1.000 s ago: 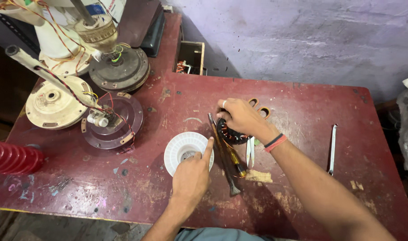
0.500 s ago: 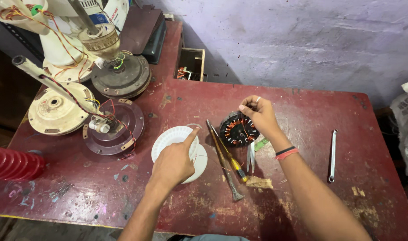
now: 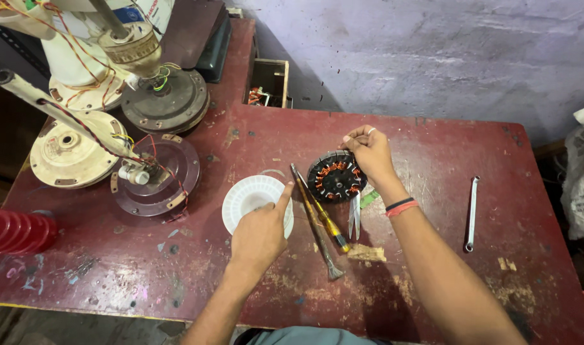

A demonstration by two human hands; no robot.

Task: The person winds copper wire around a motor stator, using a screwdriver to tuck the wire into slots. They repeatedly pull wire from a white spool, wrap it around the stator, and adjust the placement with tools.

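At the far left of the worktop we see a red ribbed cylinder, then dismantled fan parts: a cream motor housing and a dark round cover plate trailing loose coloured wires. Those wires lie close to our left elbow's path, and we judge a careless sweep could snag them.

Our left hand rests on the white round disc, forefinger stretched out, grip released, pressing rather than grasping. The disc could skid on this worn surface if we lean on it.

Just to the right lie a long file and a yellow-handled screwdriver, with small scissors beside them. They sit just next to the wound stator, and a nudge might drive a tip into the copper coils.

Our right hand hovers at the stator's upper right edge, fingertips pinched together as if on a fine wire, though we cannot tell. Pulling too hard could snap a winding lead. A spanner lies well apart, further right.
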